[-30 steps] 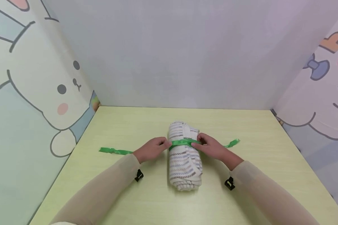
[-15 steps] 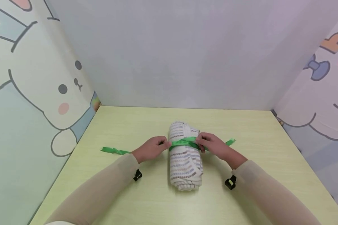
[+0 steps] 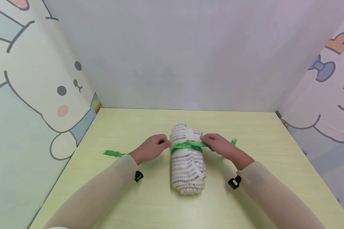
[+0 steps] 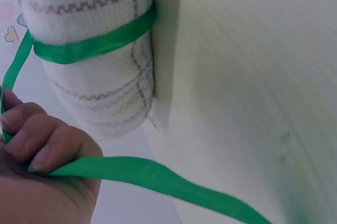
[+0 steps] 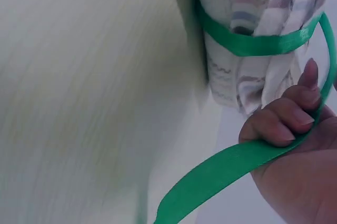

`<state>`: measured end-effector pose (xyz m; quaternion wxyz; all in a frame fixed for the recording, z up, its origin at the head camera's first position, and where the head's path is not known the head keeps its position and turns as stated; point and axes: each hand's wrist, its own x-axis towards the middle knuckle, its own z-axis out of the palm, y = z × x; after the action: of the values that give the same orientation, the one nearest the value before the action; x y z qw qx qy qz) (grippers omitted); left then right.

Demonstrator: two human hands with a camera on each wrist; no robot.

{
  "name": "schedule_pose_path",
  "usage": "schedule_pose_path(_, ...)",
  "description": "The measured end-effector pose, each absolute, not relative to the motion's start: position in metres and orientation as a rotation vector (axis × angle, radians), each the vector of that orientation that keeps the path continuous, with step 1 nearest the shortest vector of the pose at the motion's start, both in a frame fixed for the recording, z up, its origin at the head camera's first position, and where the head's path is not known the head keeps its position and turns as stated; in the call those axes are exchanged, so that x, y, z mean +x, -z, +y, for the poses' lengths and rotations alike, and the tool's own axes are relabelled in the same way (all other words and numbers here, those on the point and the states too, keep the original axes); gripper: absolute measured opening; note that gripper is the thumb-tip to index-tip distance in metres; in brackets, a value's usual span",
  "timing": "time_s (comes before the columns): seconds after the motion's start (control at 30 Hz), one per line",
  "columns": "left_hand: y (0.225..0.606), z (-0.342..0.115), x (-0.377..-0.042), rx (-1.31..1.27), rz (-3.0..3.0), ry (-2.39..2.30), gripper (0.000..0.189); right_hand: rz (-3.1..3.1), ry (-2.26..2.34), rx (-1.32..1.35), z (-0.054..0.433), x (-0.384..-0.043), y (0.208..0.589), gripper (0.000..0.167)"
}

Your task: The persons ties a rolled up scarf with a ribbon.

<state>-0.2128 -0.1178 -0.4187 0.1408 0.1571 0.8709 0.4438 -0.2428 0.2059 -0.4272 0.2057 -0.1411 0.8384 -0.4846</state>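
Observation:
A rolled cloth (image 3: 187, 168), white with striped patterns, lies lengthwise in the middle of the table. Around its upper half runs a green ribbon (image 3: 186, 145), its strands crossing on top. At the roll's left side my left hand (image 3: 151, 148) grips one ribbon end; in the left wrist view the ribbon (image 4: 126, 170) passes through the curled fingers and trails off. On the other side my right hand (image 3: 219, 145) holds the opposite end, and the right wrist view has that ribbon (image 5: 216, 176) running out below the fingers. The roll's underside is hidden.
The pale yellow table (image 3: 126, 197) meets a plain wall (image 3: 172, 63) at the back. Side walls carry cartoon animals (image 3: 51, 86). A loose ribbon tail (image 3: 113, 153) lies left on the table, and another tail (image 3: 233, 141) shows behind the right hand.
My right hand has shifted its hold on the ribbon and moved slightly outward. My left hand has drawn a little left and up. The ribbon tails have shortened toward the roll.

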Motion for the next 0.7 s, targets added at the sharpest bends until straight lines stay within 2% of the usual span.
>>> schedule_pose_path(0.17, 0.422, -0.119, -0.212, 0.405, 2.529, -1.260, 0.030, 2.424, 1.260, -0.368, 0.209, -0.242, 0.436, 0.044)
schedule_pose_path(0.5, 0.442, -0.122, -0.211, 0.276, 2.597, -1.195, 0.033, 2.371, 1.398, -0.371, 0.208, -0.235, 0.443, 0.044)
schedule_pose_path(0.7, 0.450, -0.127, -0.211, 0.256, 2.624, -1.148, 0.031, 2.394, 1.391, -0.358, 0.212, -0.235, 0.446, 0.036)
